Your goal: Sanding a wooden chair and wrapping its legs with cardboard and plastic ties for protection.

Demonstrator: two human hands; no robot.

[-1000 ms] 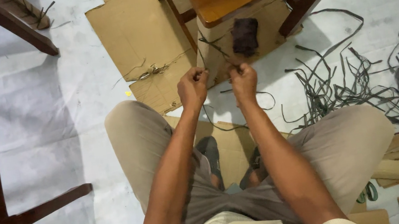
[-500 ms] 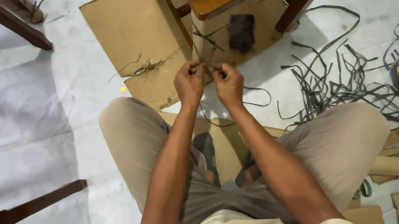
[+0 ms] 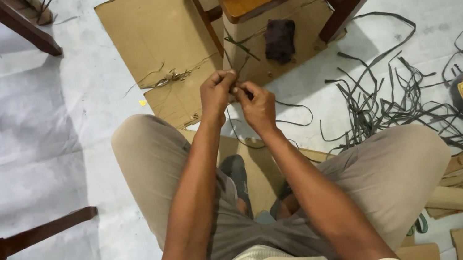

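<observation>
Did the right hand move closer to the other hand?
Yes. The right hand has slid leftward, away from the dark cloth on the cardboard, until it meets the left hand. Both pinch the thin dark strip.

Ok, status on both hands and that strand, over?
Left hand and right hand touching, both pinched on thin dark strand. Strand runs toward wooden chair leg. Loose dark strips right, nothing blocking.
</observation>
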